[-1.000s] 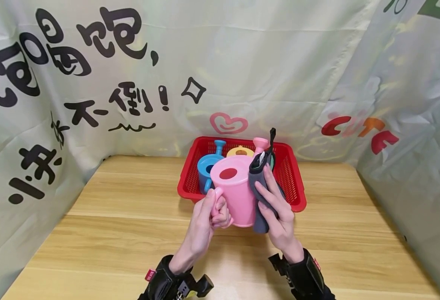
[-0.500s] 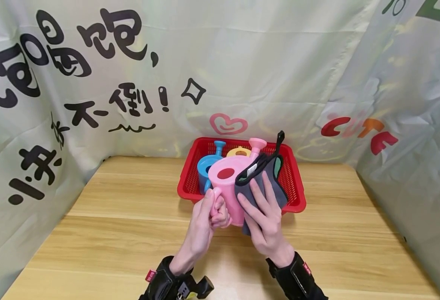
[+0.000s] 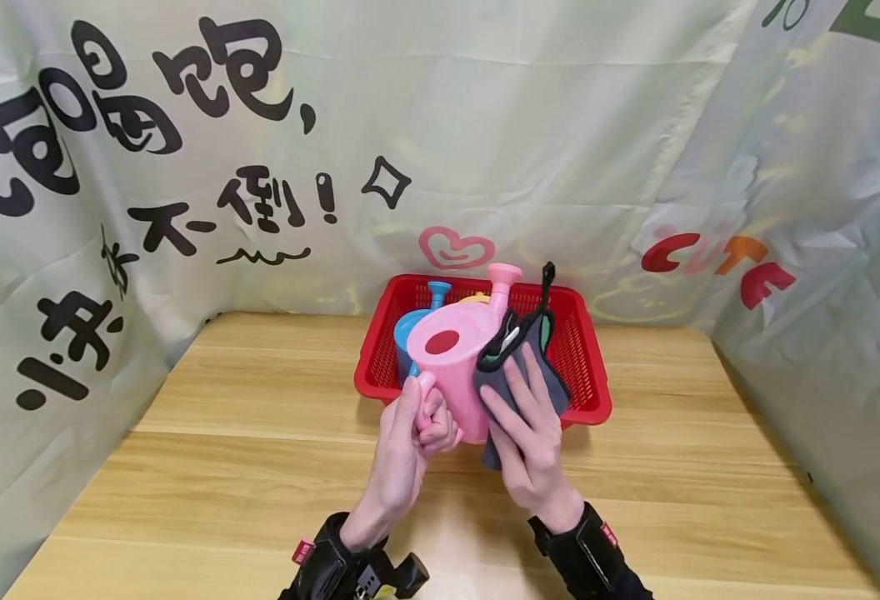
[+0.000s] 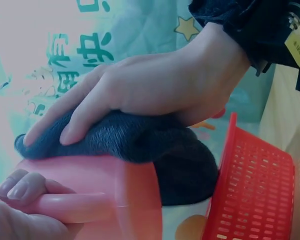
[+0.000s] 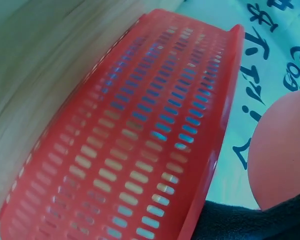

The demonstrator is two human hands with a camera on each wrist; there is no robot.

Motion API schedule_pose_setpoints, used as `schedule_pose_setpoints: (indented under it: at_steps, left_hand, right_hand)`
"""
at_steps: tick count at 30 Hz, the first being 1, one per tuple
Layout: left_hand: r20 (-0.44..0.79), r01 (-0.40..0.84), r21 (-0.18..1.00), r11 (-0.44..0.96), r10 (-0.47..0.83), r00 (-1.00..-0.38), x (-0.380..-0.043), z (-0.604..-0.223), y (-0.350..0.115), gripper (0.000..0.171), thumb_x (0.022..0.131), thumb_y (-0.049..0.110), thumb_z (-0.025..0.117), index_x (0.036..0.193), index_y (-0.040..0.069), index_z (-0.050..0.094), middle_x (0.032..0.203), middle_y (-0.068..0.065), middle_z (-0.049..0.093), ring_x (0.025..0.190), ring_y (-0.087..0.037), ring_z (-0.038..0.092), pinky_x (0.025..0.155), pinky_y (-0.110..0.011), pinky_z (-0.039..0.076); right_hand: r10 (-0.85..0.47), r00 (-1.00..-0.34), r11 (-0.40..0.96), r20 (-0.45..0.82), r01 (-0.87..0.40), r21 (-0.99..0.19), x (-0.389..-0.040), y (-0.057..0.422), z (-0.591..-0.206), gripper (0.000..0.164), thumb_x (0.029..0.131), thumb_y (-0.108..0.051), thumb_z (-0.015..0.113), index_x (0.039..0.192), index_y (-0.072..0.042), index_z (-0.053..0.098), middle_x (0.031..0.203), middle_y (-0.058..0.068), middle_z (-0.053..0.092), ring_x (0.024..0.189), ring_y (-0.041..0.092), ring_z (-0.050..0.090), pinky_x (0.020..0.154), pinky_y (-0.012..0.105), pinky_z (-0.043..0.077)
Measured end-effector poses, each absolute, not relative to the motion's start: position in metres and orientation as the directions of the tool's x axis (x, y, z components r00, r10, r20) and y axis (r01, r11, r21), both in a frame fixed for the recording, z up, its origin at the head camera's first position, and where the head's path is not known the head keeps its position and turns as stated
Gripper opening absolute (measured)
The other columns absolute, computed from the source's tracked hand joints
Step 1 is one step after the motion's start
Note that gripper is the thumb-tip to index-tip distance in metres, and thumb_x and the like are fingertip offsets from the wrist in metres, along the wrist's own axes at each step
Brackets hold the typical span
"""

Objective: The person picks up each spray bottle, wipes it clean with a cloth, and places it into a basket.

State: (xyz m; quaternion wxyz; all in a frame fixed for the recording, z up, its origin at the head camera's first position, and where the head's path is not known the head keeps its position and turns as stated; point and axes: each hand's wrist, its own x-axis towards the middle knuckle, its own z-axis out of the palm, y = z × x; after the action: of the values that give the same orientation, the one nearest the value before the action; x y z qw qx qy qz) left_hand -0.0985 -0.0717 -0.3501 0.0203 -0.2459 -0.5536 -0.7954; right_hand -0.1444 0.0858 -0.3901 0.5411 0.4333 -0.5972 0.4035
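Note:
My left hand (image 3: 406,437) grips the handle of a pink toy watering can (image 3: 451,371), its fingers curled round it. The can is held up, tilted slightly, with its spout and sprinkler head (image 3: 504,273) pointing away. My right hand (image 3: 536,454) presses a dark grey cloth (image 3: 491,379) with black edging and a loop against the can's right side. In the left wrist view, that hand's extended fingers (image 4: 92,107) lie over the cloth (image 4: 185,172). The right wrist view shows only part of the cloth (image 5: 245,222) and the pink can (image 5: 285,150).
Behind the can, a red perforated plastic basket (image 3: 597,400) stands on the wooden table (image 3: 260,433). Inside are a blue watering can (image 3: 408,329) and a yellow one (image 3: 477,297), mostly hidden. A printed fabric sheet (image 3: 560,125) hangs at the back and sides.
My right hand and the cloth have moved left and round the can's side. The pink can has tilted and shifted slightly left, its sprinkler head now higher. My left hand keeps its grip.

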Motion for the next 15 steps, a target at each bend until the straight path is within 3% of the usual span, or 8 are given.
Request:
schedule_pose_setpoints:
  at_steps: [8,12,15]
  left_hand:
    - [0.524,0.383,0.801,-0.460,0.229,-0.820,-0.099,-0.348,-0.075,0.041,0.112,0.029,0.011,0.080,0.006,0.021,0.063,0.000,0.023,0.056,-0.019,0.020,0.062,-0.029,0.028]
    - [0.620,0.460,0.738,-0.493,0.229,-0.750,-0.102,-0.348,-0.077,0.038,0.111,0.024,0.008,0.080,0.006,0.020,0.064,0.001,0.022,0.057,-0.018,0.019,0.062,-0.031,0.027]
    - [0.677,0.505,0.693,-0.515,0.222,-0.702,-0.105,-0.347,-0.079,0.037,0.111,0.022,0.006,0.080,0.007,0.019,0.065,0.001,0.021,0.058,-0.017,0.019,0.062,-0.032,0.026]
  right_hand:
    - [0.022,-0.134,0.118,0.991,-0.984,-0.136,-0.143,0.089,-0.388,0.035,0.101,-0.008,0.050,0.131,0.004,0.062,0.155,0.019,0.046,0.149,0.035,0.038,0.124,0.041,0.032]
    - [0.045,-0.246,0.037,0.968,-0.968,-0.247,-0.141,0.094,-0.389,0.038,0.097,0.001,0.049,0.133,0.006,0.060,0.155,0.018,0.045,0.149,0.031,0.039,0.122,0.036,0.035]
    - [0.032,-0.358,-0.025,0.933,-0.934,-0.357,-0.136,0.100,-0.387,0.052,0.089,0.016,0.043,0.137,0.004,0.057,0.157,0.015,0.044,0.150,0.027,0.039,0.120,0.031,0.036]
